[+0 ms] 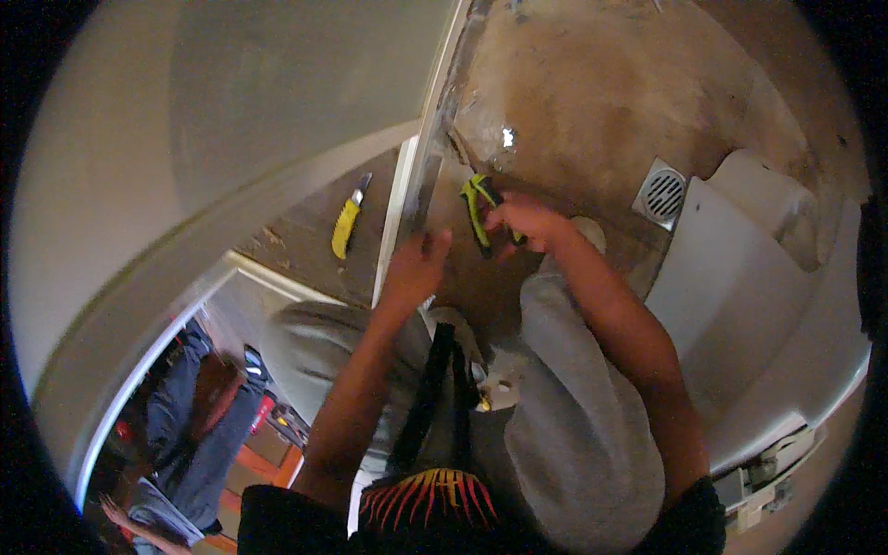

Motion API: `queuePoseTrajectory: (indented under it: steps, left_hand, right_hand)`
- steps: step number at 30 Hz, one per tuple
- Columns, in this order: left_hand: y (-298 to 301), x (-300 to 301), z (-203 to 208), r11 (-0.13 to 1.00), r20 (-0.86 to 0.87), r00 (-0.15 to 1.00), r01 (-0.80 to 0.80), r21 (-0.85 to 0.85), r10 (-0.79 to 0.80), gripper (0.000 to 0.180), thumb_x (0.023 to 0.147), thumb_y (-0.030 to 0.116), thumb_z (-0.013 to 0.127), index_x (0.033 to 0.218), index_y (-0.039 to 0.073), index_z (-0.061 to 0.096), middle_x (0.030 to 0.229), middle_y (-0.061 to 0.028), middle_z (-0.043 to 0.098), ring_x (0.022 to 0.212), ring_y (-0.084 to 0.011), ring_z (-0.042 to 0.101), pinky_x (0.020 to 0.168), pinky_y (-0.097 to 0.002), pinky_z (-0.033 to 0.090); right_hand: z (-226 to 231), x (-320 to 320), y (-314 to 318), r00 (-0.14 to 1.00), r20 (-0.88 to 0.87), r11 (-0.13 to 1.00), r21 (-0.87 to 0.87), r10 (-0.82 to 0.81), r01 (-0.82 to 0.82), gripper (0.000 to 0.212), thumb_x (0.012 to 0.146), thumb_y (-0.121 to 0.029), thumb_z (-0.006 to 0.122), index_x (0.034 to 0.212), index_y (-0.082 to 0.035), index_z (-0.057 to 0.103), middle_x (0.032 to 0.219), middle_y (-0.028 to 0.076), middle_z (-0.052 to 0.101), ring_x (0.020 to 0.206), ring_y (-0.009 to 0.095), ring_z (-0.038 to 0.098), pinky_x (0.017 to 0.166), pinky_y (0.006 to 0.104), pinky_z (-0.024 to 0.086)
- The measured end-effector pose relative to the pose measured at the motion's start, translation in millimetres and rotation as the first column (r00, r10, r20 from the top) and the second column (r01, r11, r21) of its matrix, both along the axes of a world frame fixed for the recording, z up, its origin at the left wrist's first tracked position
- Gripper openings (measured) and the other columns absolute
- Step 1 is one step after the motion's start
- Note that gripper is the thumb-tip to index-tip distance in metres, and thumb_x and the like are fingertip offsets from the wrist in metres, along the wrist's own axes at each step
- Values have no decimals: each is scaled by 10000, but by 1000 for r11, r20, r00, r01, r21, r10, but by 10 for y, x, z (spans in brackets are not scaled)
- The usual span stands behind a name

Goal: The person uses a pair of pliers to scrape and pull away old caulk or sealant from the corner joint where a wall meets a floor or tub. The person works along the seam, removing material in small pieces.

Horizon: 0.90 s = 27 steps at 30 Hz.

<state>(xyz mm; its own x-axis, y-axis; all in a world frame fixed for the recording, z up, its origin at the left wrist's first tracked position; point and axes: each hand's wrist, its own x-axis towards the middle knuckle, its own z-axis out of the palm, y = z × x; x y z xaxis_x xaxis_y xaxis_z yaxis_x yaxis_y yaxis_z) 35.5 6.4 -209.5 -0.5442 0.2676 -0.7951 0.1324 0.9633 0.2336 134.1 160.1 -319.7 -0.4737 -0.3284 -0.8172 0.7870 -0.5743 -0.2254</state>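
Observation:
My right hand (525, 220) grips a pair of pliers with green and black handles (478, 205), their head pointing up toward the foot of a white door frame (418, 176). My left hand (414, 264) rests just left of it against the frame's edge, fingers curled, holding nothing that I can see. Both forearms reach up from the lower edge over my knees in grey trousers (573, 407).
A yellow utility knife (348, 222) lies on the floor left of the frame. A square floor drain (663, 194) sits at the right beside a white bathtub panel (740, 277). Another person in dark clothes stands at the lower left (199, 407). The bare floor (592, 102) is rough and brown.

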Motion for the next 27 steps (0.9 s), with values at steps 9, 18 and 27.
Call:
queuePoseTrajectory:
  steps: [9, 18, 27]
  left_hand:
    - [-535, 919, -1038, 628, 152, 742, -643, 439, 653, 343, 912, 302, 459, 987, -26, 526, 872, -119, 582, 809, -191, 533, 733, -323, 421]
    - [-755, 856, -988, 765, -143, 846, -378, 521, 515, 288, 899, 260, 492, 807, -12, 500, 677, -101, 521, 567, -182, 504, 536, -316, 416]
    - [-1693, 1072, -1341, 787, -194, 823, -401, 469, 534, 439, 900, 375, 444, 865, -40, 584, 748, -218, 598, 695, -357, 571, 646, -421, 431]
  right_hand:
    - [148, 51, -668, 895, -64, 812, 453, 442, -368, 396, 833, -329, 523, 1025, 17, 540, 898, 159, 606, 802, 277, 606, 672, 404, 500]
    - [86, -59, -434, 807, -41, 798, 184, 589, -573, 376, 870, -451, 456, 849, -82, 524, 632, 15, 469, 512, 151, 487, 420, 347, 426]
    - [79, 61, -1264, 889, 62, 887, 72, 453, -457, 430, 872, -498, 426, 799, -82, 509, 558, 12, 445, 448, 116, 399, 402, 319, 361]
